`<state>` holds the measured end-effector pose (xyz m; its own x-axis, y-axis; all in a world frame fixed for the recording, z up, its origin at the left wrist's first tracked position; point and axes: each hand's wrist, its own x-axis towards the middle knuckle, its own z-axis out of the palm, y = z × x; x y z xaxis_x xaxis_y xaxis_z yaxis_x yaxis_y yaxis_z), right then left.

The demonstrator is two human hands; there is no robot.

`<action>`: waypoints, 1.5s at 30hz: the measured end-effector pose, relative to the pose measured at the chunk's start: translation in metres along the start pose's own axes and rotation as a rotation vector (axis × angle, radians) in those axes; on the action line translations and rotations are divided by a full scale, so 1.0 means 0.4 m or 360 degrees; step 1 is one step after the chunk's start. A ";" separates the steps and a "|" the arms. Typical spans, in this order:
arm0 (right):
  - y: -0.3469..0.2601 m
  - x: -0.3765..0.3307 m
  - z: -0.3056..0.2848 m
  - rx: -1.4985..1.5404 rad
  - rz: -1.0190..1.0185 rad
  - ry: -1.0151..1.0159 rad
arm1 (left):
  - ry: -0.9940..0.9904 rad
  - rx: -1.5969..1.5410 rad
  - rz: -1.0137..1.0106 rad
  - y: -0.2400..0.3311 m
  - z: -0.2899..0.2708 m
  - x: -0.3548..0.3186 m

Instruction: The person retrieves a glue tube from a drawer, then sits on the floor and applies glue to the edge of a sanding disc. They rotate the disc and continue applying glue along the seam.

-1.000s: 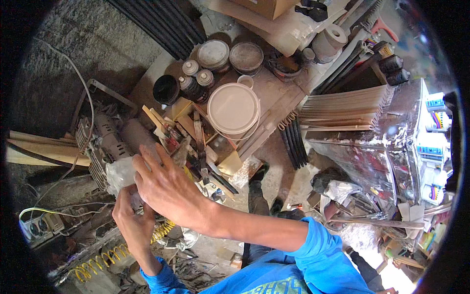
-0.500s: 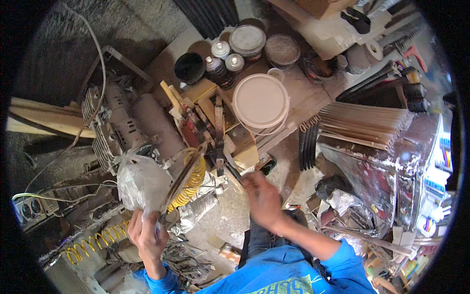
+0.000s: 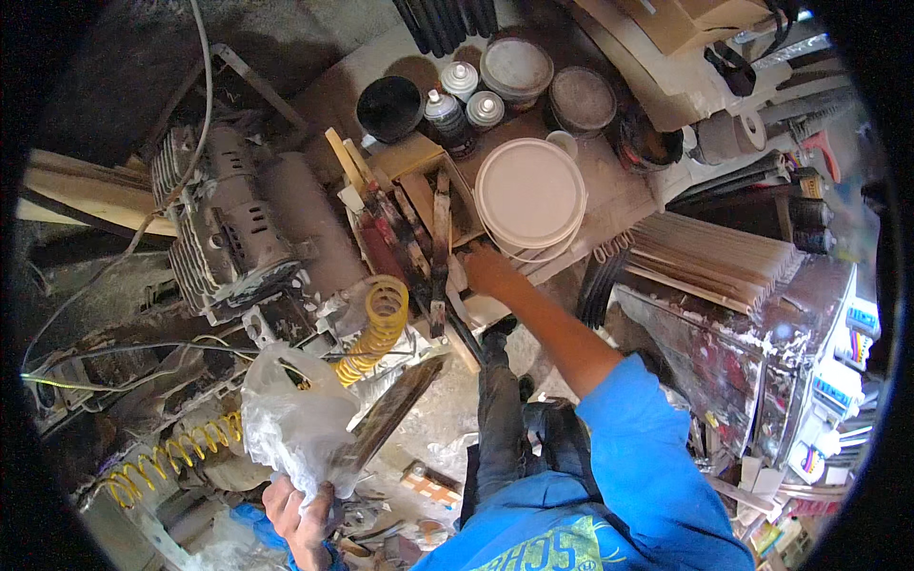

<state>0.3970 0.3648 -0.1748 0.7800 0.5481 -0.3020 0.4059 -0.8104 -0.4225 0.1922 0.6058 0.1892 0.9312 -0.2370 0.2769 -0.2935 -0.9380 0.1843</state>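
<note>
My left hand (image 3: 303, 514) is closed around the gathered neck of a clear plastic bag (image 3: 297, 404), which puffs out above the fingers. A long brown strip (image 3: 398, 411), smeared by motion, slants out from behind the bag; I cannot tell whether the same hand holds it. My right hand (image 3: 490, 273) reaches to the right edge of an open cardboard box (image 3: 414, 160), beside several paint-stained wooden sticks (image 3: 441, 224). Its fingertips are bent down and partly hidden, so what they hold, if anything, does not show. A white lidded bucket (image 3: 530, 190) stands just beyond this hand.
Spray cans (image 3: 445, 112), a black tub (image 3: 390, 107) and lidded tins (image 3: 516, 68) stand at the back of the bench. A dusty motor (image 3: 228, 214) sits at left, above a coiled yellow hose (image 3: 376, 328). Stacked thin strips (image 3: 709, 252) lie on a cabinet (image 3: 695, 352) at right.
My right hand has moved away from me, up to the box beside the bucket. My left hand and the bag have come lower, nearer to me. The whole view has shifted slightly.
</note>
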 end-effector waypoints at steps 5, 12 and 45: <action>0.035 0.038 0.073 -0.0057 0.0050 -0.0330 | -0.0069 0.0038 -0.0142 0.002 0.001 -0.023; 0.020 0.090 0.075 0.0068 0.0265 -0.0931 | -0.0079 0.0048 -0.0147 -0.010 -0.006 -0.023; 0.049 0.116 0.259 0.0310 0.0730 0.0352 | -0.0314 -0.0187 -0.0457 0.015 -0.059 -0.066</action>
<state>0.3917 0.3957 -0.2856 0.9464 0.0736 -0.3144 -0.0790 -0.8913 -0.4465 0.1606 0.6123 0.2054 0.9996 -0.0232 0.0132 -0.0263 -0.9408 0.3381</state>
